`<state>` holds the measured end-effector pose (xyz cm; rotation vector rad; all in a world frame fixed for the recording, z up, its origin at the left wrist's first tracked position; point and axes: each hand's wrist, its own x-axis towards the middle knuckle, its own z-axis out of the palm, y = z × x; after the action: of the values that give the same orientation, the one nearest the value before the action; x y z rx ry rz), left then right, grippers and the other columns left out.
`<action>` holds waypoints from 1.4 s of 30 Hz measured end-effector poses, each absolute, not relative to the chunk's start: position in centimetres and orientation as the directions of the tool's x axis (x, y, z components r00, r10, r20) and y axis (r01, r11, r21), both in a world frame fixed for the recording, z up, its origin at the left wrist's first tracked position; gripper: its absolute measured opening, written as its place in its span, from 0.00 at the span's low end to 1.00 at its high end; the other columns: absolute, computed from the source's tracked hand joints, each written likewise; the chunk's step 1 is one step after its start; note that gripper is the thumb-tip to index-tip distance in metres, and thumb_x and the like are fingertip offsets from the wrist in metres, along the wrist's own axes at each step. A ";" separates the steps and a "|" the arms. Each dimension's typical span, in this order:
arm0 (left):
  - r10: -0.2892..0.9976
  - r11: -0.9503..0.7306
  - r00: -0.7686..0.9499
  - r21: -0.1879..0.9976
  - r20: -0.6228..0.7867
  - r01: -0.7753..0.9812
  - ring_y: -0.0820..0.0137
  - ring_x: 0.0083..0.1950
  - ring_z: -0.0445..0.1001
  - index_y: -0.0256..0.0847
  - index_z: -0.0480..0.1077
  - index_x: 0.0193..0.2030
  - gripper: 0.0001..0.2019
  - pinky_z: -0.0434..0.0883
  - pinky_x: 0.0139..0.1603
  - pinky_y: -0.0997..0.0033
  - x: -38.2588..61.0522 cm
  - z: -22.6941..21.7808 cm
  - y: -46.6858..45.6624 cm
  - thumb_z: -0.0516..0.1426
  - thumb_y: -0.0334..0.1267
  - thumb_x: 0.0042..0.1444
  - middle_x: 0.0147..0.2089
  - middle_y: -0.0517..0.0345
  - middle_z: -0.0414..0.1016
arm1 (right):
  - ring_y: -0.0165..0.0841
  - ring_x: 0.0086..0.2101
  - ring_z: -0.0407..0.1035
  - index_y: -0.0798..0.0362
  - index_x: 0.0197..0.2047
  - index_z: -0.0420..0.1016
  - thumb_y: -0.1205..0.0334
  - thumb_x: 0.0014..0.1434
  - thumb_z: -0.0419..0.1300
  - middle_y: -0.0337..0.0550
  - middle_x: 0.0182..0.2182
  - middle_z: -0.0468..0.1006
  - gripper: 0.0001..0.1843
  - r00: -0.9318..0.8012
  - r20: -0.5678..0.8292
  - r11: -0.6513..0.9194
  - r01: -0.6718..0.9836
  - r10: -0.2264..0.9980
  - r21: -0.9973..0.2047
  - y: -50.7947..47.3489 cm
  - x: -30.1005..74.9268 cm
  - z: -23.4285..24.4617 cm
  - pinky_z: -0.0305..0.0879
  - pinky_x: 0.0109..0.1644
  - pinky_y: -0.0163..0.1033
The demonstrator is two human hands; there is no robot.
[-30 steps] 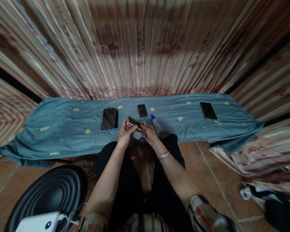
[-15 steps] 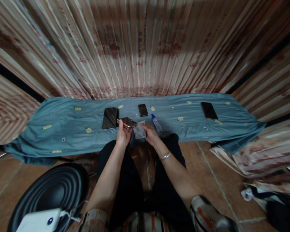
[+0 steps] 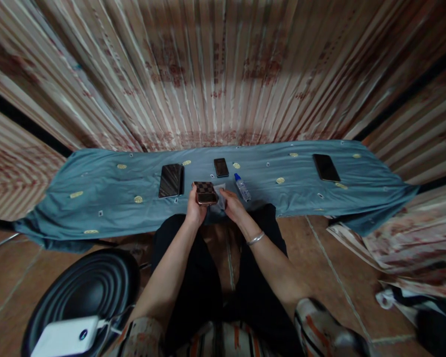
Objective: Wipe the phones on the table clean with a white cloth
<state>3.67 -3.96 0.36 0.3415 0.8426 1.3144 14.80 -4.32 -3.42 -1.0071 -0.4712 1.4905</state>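
My left hand (image 3: 196,210) is closed around the left side of a folding phone (image 3: 204,189), held over the front of the cloth-covered table. The phone has a brown checkered panel, a dark glossy strip and rose-gold edges. In the fingers of my right hand (image 3: 233,204) is a thin whitish tissue (image 3: 219,197), which hangs beside the phone's right edge; whether it touches the phone I cannot tell. Just beyond my right hand lies a clear bottle with a blue cap (image 3: 242,187). A small dark phone (image 3: 221,167) rests behind the held one.
A larger dark tablet-like device (image 3: 170,180) lies left of my hands, and another dark device (image 3: 326,167) lies far right. The blue-green cloth (image 3: 111,198) covers the long table. Curtains surround it. A black round stool (image 3: 78,277) at lower left bears a white power bank (image 3: 67,337).
My left hand has moved slightly right and turned the phone, so its checkered panel now faces up toward me. The tissue has come closer to the phone and is partly hidden behind it.
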 end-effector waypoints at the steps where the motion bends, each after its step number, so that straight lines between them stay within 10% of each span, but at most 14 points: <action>1: 0.936 0.268 0.027 0.657 -0.352 -0.705 0.67 0.36 0.79 0.39 0.75 0.41 0.14 0.75 0.44 0.66 3.7 0.3 -4.0 0.55 0.47 0.63 0.35 0.56 0.81 | 0.31 0.30 0.78 0.51 0.28 0.79 0.55 0.51 0.71 0.36 0.25 0.83 0.10 0.109 -0.303 -0.188 -0.578 0.947 -0.794 -4.2 14.7 -3.6 0.73 0.40 0.35; 19: 0.843 0.451 0.122 0.562 -0.524 -0.693 0.66 0.30 0.77 0.38 0.74 0.41 0.17 0.74 0.36 0.65 4.3 0.6 -4.0 0.49 0.48 0.66 0.30 0.55 0.78 | 0.40 0.60 0.68 0.52 0.58 0.75 0.46 0.70 0.46 0.50 0.59 0.77 0.27 0.394 0.300 0.181 0.310 0.869 -0.933 -3.4 15.7 -4.1 0.60 0.68 0.50; 25: 0.866 0.381 0.091 0.530 -0.492 -0.758 0.71 0.35 0.78 0.40 0.74 0.35 0.13 0.73 0.45 0.72 5.1 -0.4 -3.9 0.52 0.42 0.66 0.30 0.59 0.77 | 0.40 0.63 0.65 0.51 0.63 0.72 0.52 0.71 0.47 0.50 0.61 0.75 0.25 -0.019 0.428 0.365 0.557 0.903 -0.746 -4.9 14.3 -3.3 0.58 0.70 0.52; 42: 0.865 0.344 0.005 0.587 -0.502 -0.733 0.69 0.49 0.79 0.37 0.76 0.46 0.13 0.72 0.53 0.73 5.9 -0.6 -3.8 0.51 0.37 0.67 0.43 0.53 0.81 | 0.39 0.61 0.67 0.48 0.60 0.76 0.64 0.67 0.51 0.48 0.60 0.76 0.22 -0.016 0.460 0.395 0.541 0.888 -0.743 -5.5 15.1 -4.1 0.61 0.69 0.51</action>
<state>5.92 -3.82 -0.62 0.1749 0.9327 1.2614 15.14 -5.46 -4.09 -1.2696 -1.6859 0.4489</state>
